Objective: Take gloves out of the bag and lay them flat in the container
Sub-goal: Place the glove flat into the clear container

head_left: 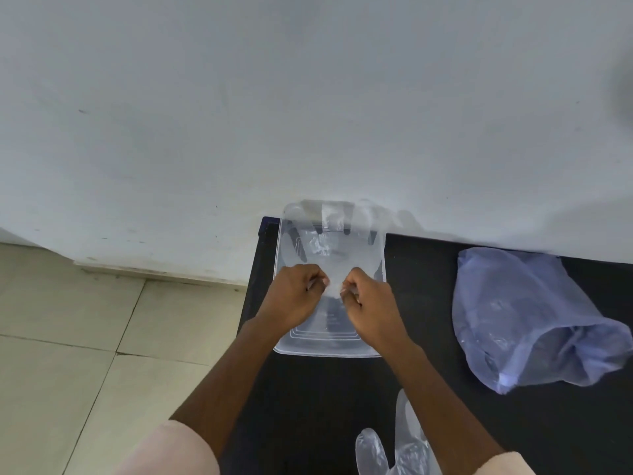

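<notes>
a black table [428, 303] stood pushed against a pale grey, scuffed wall [239, 114], with beige floor tiles [68, 337] to its left. over the clear container [329, 351] at the table's far left corner, the left hand [294, 299] and right hand [370, 306] each pinched the cuff of a thin transparent glove [325, 245], its fingers reaching past the far rim toward the wall. the bluish plastic bag [524, 320] lay slumped well to the right, and another glove [400, 443] rested on the table's near edge.
</notes>
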`<state>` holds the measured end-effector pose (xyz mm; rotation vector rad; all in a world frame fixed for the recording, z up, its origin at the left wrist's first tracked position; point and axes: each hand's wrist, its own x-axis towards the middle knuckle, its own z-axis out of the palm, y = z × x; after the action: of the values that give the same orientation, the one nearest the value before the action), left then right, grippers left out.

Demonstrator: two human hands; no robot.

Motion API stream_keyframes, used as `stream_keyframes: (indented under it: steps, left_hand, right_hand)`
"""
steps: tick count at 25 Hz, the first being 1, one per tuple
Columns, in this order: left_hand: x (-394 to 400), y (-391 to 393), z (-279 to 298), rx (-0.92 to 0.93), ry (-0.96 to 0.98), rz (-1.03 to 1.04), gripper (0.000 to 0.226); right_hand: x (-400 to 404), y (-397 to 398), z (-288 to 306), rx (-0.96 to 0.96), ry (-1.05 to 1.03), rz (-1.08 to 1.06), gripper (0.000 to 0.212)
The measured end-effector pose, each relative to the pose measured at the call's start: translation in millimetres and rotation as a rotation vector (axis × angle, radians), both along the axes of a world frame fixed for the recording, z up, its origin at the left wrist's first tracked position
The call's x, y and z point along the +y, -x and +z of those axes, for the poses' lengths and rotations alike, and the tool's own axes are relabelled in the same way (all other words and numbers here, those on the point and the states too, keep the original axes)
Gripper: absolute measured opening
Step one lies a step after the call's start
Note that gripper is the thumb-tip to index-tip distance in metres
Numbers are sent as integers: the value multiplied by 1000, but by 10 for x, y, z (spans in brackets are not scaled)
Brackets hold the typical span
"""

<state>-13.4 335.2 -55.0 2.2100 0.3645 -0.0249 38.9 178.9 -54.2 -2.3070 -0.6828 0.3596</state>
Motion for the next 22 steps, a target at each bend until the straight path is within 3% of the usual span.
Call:
stream_keyframes:
  steps: [10, 15, 19, 22]
  left_hand:
    - [-80, 141, -33, 258, -521, -458, 24]
    - [-84, 134, -16, 333, -604, -537, 27]
    - [-77, 139, -58, 449, -633, -667, 49]
    - [-75, 137, -63, 479, -705, -746, 60]
  right_hand:
    - [12, 39, -82, 47, 425, 253, 10]
    - [55, 24, -49, 97, 549, 329, 23]
    - [33, 48, 19, -67, 813, 532, 54]
    - [27, 59, 66, -176, 938, 633, 57]
